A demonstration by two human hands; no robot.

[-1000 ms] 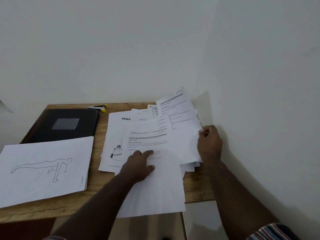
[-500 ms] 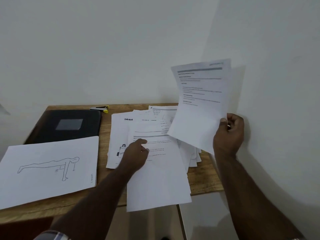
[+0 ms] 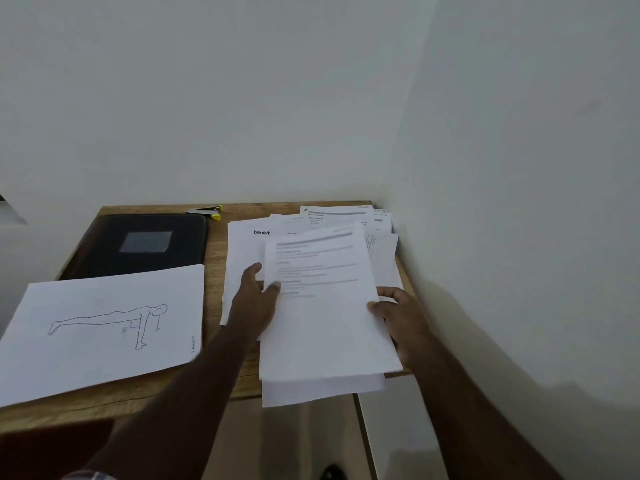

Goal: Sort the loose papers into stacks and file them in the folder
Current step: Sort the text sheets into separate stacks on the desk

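Both hands (image 3: 256, 303) hold a printed sheet (image 3: 322, 306) (text blurred).

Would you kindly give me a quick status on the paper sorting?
Both hands, left and right, hold the printed sheet over the loose pile. Folder closed. Nothing blocking.

On my table (image 3: 221, 389), the folder (image 3: 138, 245) lies far left, with the drawing sheet (image 3: 104, 327) just near of it, overlapping its near edge. A stapler remover (image 3: 207, 212) (I think) sits at the far edge, right of the folder. The loose papers (image 3: 346, 223) spread over the right side, and the top sheet (image 3: 325, 306) lies on them between my left hand (image 3: 254, 306) and right hand (image 3: 403, 313), overhanging the near edge.
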